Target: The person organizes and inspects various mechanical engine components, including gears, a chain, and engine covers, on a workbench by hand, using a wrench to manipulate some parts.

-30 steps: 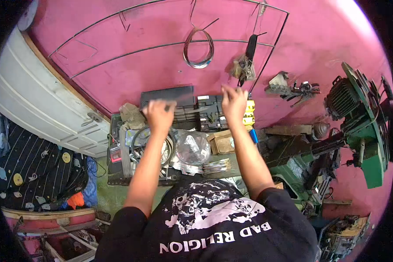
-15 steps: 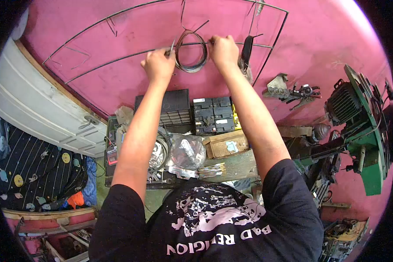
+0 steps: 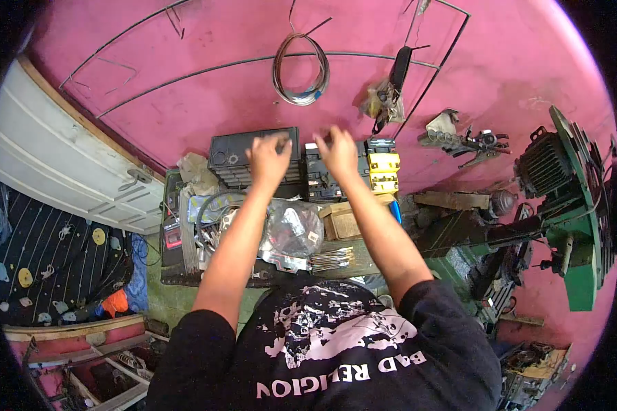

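My left hand [image 3: 269,159] hovers over the black plastic case [image 3: 234,149], its fingers apart and nothing visible in them. Level with it, my right hand [image 3: 340,157] is above the black boxes [image 3: 317,179], which look like batteries; its thumb and fingers are spread with nothing seen between them. A coil of wire [image 3: 299,100] hangs on the pink wall from a thin metal rod frame [image 3: 219,68], above and apart from both hands. Right of the coil, a black strap [image 3: 400,67] and a plastic bag [image 3: 377,103] hang from the same frame.
On the bench lie a clear plastic bag [image 3: 291,233], a wooden box [image 3: 343,225], thin rods [image 3: 332,259] and yellow boxes [image 3: 384,163]. A green machine [image 3: 583,267] stands at right. Brake-like metal parts [image 3: 483,142] hang on the wall. A white door [image 3: 68,151] is at left.
Both hands have dropped from beside the wire coil down to above the black boxes, and their fingers have spread. The coil still hangs on the wall. The view has shifted slightly.
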The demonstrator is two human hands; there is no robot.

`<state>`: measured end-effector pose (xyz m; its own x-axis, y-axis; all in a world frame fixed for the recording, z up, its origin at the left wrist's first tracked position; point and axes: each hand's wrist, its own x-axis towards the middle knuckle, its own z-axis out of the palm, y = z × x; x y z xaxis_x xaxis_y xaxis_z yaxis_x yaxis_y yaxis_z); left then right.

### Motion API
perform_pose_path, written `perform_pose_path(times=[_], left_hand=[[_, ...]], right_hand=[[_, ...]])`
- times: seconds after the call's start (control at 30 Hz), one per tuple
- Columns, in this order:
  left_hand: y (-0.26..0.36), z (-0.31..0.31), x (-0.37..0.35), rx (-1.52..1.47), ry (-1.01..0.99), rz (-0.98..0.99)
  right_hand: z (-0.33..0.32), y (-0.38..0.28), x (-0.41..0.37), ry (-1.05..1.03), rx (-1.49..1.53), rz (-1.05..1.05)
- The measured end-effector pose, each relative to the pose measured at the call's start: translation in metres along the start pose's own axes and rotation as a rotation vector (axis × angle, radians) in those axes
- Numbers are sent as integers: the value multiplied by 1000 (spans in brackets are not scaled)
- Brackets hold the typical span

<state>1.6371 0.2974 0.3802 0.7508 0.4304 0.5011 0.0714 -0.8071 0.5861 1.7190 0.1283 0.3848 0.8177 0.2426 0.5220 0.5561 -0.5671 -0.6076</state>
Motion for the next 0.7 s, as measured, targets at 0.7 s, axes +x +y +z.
perform_pose_path(times=[0.7], left_hand=[[-58,18,-300,186,-833,195]], right_hand=[[-21,68,-278,-1051,-595,-200]])
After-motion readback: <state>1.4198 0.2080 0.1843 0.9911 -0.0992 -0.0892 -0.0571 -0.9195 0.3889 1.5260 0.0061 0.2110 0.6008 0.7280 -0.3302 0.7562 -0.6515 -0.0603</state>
